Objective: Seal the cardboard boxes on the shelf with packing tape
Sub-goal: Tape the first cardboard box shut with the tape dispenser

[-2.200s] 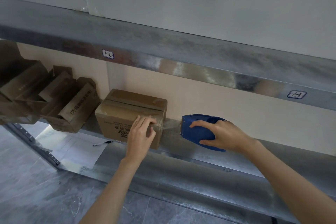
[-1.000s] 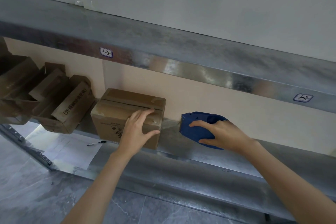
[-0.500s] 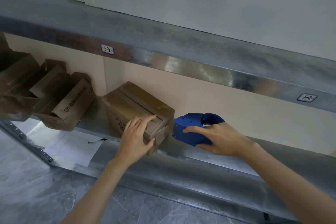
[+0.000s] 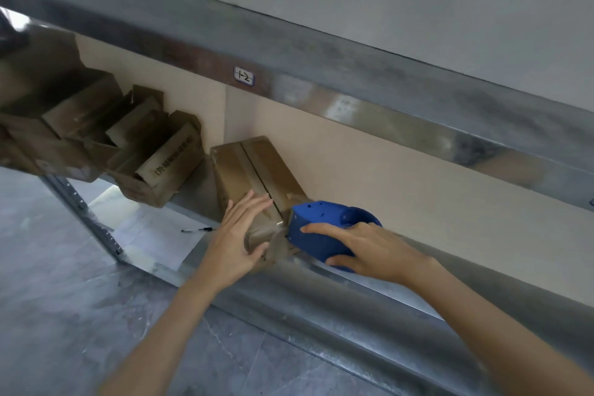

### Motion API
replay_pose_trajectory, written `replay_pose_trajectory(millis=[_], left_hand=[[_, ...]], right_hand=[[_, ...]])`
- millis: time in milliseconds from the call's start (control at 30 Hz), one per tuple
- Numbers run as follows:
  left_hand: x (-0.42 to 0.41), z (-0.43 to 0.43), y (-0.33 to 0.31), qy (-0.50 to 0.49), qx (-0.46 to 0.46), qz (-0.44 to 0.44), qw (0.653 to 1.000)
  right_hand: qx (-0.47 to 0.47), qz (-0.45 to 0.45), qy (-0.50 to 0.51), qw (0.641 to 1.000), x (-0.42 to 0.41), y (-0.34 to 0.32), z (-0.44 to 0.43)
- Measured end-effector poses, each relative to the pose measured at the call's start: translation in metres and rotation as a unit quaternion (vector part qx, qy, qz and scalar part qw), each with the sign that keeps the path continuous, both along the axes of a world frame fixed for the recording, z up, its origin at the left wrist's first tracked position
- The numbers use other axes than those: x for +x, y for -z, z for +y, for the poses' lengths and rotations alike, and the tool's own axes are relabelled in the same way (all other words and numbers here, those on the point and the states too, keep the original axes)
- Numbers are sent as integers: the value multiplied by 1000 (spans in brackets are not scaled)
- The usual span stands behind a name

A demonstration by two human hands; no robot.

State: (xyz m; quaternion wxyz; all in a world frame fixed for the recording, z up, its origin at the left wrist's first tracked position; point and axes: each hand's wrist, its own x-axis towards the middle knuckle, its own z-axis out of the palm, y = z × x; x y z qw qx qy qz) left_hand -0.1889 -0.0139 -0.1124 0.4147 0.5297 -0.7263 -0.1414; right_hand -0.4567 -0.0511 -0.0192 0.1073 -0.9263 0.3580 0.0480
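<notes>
Head view: the cardboard box (image 4: 257,167) stands at an angle on the metal shelf (image 4: 321,305), its near end pointing to 5 o'clock. The left hand (image 4: 239,243) lies flat on that end, fingers straight and pressing, thumb against the front face. At its 3 o'clock, the right hand (image 4: 369,249) curls around the blue tape dispenser (image 4: 318,222), whose nose meets the box's corner. Open boxes (image 4: 154,167) sit at the box's 9 o'clock.

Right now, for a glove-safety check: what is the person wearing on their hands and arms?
Nothing that shows. The left hand and right hand are bare, with no gloves, watch or bands on the fingers or wrists. No sleeves reach into view on either arm.
</notes>
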Motion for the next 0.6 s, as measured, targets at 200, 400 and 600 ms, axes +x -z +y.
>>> replay_pose_trajectory(millis=[200,400,600], left_hand=[[-2,0,4,-36,11,38,999],[12,-1,5,-18,17,37,999],[31,-3,9,2,33,31,999]], right_hand=[[-27,2,14,1000,2,-5,-8],[-52,-9,-18,998,2,-10,-8],[-51,-10,-47,998,8,-9,-13]])
